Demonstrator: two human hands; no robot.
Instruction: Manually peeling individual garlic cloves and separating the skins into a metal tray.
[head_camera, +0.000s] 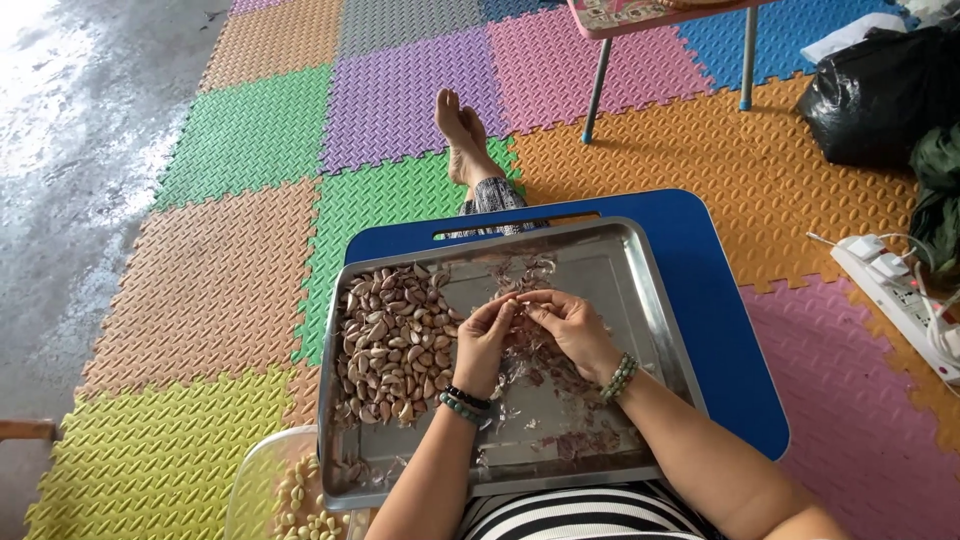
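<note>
A metal tray (640, 300) rests on a blue lap table (720, 330). On its left half lies a heap of unpeeled garlic cloves (395, 345), and loose papery skins (560, 385) are scattered across the middle and right. Over the tray's centre my left hand (485, 340) and my right hand (570, 325) meet, fingertips pinched together on a single garlic clove (518, 303) that is mostly hidden by the fingers. Both wrists wear bead bracelets.
A clear bowl of peeled cloves (295, 495) sits at the tray's lower left. My bare feet (460, 135) stretch out on coloured foam floor mats. A pink folding table (620, 20), a black bag (880, 95) and a white power strip (890, 285) are to the right.
</note>
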